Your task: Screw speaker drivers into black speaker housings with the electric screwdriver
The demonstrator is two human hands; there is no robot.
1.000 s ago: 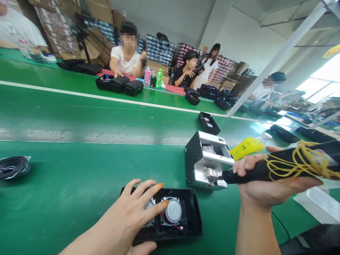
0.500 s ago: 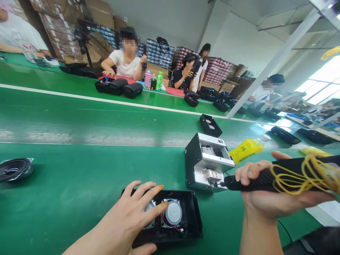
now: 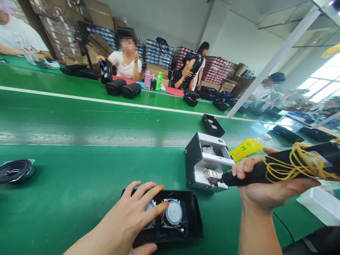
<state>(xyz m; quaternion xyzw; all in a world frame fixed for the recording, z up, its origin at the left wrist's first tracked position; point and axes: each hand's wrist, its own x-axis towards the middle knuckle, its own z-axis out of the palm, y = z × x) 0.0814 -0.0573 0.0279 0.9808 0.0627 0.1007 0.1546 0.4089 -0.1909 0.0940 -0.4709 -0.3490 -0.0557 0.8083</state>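
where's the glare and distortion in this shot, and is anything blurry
Head view: daylight blows out the window at upper right and leaves a pale sheen along the green conveyor belt; the wide lens tilts and bends the belt's lines; the speaker housing under the left hand and the electric screwdriver in the right hand are sharp; faces are blurred.
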